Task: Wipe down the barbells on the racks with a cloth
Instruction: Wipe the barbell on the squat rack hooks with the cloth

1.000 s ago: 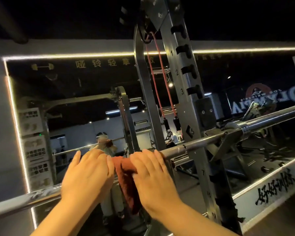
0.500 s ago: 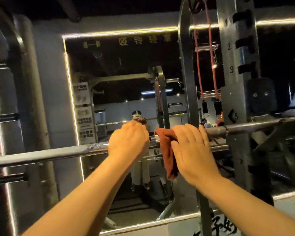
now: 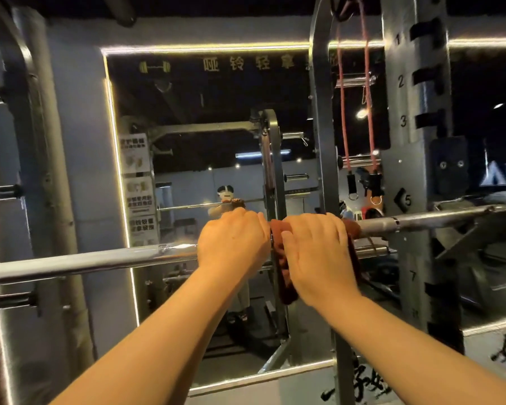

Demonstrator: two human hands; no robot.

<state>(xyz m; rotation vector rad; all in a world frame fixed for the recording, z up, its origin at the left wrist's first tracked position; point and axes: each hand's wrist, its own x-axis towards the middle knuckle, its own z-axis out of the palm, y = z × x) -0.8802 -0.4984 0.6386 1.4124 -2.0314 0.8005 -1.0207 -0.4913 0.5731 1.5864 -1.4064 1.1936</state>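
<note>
A steel barbell (image 3: pixel 85 263) runs across the view at chest height, resting on the rack at the right. A dark red cloth (image 3: pixel 284 276) is draped over the bar at its middle and hangs down below it. My left hand (image 3: pixel 234 239) grips the bare bar just left of the cloth, fingers curled over the top. My right hand (image 3: pixel 314 252) grips the cloth around the bar. The two hands sit side by side, nearly touching.
A grey numbered rack upright (image 3: pixel 415 159) stands at the right with red resistance bands (image 3: pixel 368 112) hanging beside it. A lit wall mirror (image 3: pixel 187 127) lies straight ahead, reflecting me. Another rack post (image 3: pixel 38 141) with short pegs stands at the left.
The view has swung left along the bar. The cloth under my right hand now covers more of the bar, showing on both sides of the hand. My left hand stays gripping the bar beside it.
</note>
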